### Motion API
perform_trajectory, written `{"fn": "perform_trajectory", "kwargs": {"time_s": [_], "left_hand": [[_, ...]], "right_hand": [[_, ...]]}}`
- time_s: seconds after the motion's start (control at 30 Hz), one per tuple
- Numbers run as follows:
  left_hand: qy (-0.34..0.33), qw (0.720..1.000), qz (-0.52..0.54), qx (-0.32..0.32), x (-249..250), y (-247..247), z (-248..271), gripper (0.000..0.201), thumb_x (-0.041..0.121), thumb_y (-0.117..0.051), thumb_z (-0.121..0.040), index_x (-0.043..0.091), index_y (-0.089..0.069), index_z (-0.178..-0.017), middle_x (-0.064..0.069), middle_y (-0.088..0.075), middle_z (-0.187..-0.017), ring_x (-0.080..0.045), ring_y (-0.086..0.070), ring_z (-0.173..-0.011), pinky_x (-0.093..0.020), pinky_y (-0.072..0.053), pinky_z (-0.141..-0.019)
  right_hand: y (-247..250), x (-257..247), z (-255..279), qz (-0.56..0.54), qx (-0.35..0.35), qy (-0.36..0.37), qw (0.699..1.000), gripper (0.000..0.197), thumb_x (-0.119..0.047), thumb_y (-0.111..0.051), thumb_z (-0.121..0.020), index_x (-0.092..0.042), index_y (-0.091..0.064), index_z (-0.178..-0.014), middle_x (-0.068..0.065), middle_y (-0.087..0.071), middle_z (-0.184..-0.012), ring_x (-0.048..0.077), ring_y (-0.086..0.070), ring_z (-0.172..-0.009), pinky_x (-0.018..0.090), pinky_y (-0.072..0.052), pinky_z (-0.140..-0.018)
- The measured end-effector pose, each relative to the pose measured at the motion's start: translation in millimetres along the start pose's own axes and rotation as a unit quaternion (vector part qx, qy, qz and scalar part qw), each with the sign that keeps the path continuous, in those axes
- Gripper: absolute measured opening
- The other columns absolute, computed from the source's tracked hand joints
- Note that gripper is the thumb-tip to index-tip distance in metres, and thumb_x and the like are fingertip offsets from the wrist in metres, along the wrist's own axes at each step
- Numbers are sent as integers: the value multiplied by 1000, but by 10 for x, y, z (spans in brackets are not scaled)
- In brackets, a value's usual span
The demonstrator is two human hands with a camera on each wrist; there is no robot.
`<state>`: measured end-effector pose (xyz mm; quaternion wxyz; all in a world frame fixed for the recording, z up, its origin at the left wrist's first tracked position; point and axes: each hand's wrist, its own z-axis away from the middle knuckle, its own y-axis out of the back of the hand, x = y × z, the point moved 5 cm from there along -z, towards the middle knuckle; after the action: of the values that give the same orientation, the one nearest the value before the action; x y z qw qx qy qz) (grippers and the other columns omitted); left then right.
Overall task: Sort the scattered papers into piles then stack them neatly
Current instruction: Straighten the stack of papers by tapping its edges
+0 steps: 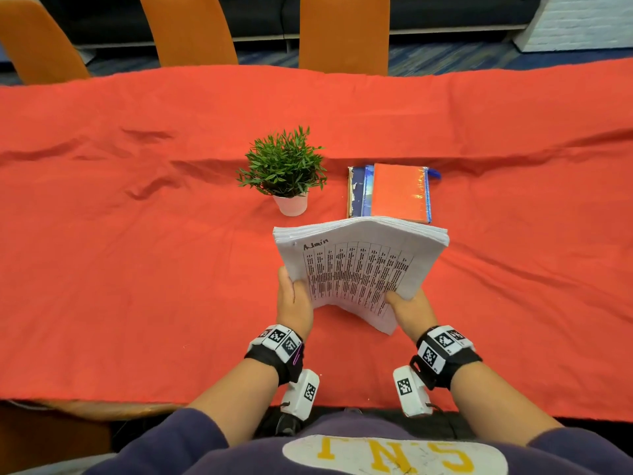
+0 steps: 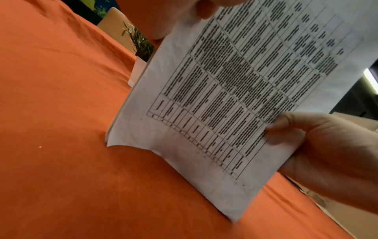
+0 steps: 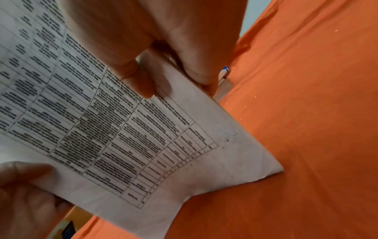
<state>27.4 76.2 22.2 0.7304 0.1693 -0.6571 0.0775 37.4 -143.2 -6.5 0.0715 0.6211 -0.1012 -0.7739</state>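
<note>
A thick stack of white papers [image 1: 359,265] stands nearly upright on the red tablecloth [image 1: 137,269], straight in front of me. Its top sheet bears a printed table and a handwritten word. My left hand [image 1: 294,296] grips the stack's left side with the thumb on the front sheet. My right hand [image 1: 409,305] grips the right side the same way. In the left wrist view the papers [image 2: 225,97] bow, with their lower corners on the cloth. The right wrist view shows the papers [image 3: 143,137] pinched under my right thumb [image 3: 141,84]. The fingers behind the stack are hidden.
A small green plant in a white pot [image 1: 284,173] stands just beyond the papers on the left. A pile of books with an orange cover on top [image 1: 397,193] lies right behind them. Orange chairs [image 1: 342,32] line the table's far side.
</note>
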Motion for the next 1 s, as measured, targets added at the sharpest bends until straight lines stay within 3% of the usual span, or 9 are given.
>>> {"fn": "perform_trajectory", "kwargs": {"time_s": [0.07,0.17,0.23,0.33,0.43,0.6,0.77,0.87,1.0], "left_hand": [[-5,1000,-21,1,37,-10,-25,38,0,-31,-96,36,-40,-91,20,-47,-90,21,-48,-79,-17,-35,-73],[-13,999,-46,-10,68,-31,-170,15,3,-34,-97,14,-44,-98,5,-52,-87,-5,-49,-76,-28,-37,-71],[2,998,-67,-16,53,-45,-319,13,9,-34,-97,6,-44,-106,-5,-54,-92,-18,-48,-79,-35,-40,-73],[58,994,-90,-35,-25,-75,-537,16,11,-36,-96,7,-44,-108,-7,-52,-90,-21,-47,-80,-36,-40,-70],[137,980,-131,-55,-210,-95,-647,23,9,-37,-95,8,-45,-116,-7,-51,-94,-19,-45,-78,-30,-37,-68],[212,959,-171,-82,-648,-74,-605,13,7,-39,-95,6,-46,-106,-8,-49,-89,-14,-41,-66,-27,-33,-56],[245,947,-188,-92,-917,-83,-619,11,4,-41,-95,7,-49,-102,-4,-51,-80,-13,-43,-63,-26,-35,-55],[270,937,-198,-98,-1034,-98,-613,16,3,-40,-94,6,-51,-105,-9,-55,-91,-20,-49,-73,-26,-39,-59],[276,930,-221,-97,-1135,-132,-611,7,0,-35,-94,1,-41,-98,-11,-41,-94,-21,-37,-77,-29,-28,-56]], "right_hand": [[26,-22,-56,1,8,-5,1000,21,2,-51,-86,-11,-62,-98,4,-64,-93,16,-58,-84,22,-44,-71],[86,-154,-164,-16,13,12,1000,24,1,-53,-86,-12,-61,-105,3,-65,-95,16,-60,-86,22,-47,-74],[140,-227,-233,-21,13,19,1000,25,0,-56,-87,-17,-58,-105,-2,-66,-95,11,-62,-85,25,-50,-77],[146,-214,-301,-33,2,-10,999,20,-4,-55,-90,-22,-54,-97,-5,-64,-95,14,-62,-87,30,-50,-79],[78,-50,-320,-11,4,-68,998,7,-12,-44,-97,-17,-49,-95,-1,-57,-87,17,-54,-79,30,-42,-65],[-47,402,-343,86,0,-160,983,8,-13,-41,-98,-11,-49,-96,0,-49,-75,12,-42,-62,27,-32,-54],[-122,744,-416,126,-11,-196,972,12,-13,-45,-97,-7,-54,-100,5,-57,-85,15,-49,-67,29,-40,-60],[-148,811,-415,141,-8,-211,967,10,-10,-45,-95,-8,-55,-97,7,-59,-88,17,-51,-69,30,-41,-64],[-183,874,-390,180,-2,-219,959,18,-9,-45,-95,-3,-56,-107,8,-60,-95,24,-56,-82,30,-42,-68]]}}
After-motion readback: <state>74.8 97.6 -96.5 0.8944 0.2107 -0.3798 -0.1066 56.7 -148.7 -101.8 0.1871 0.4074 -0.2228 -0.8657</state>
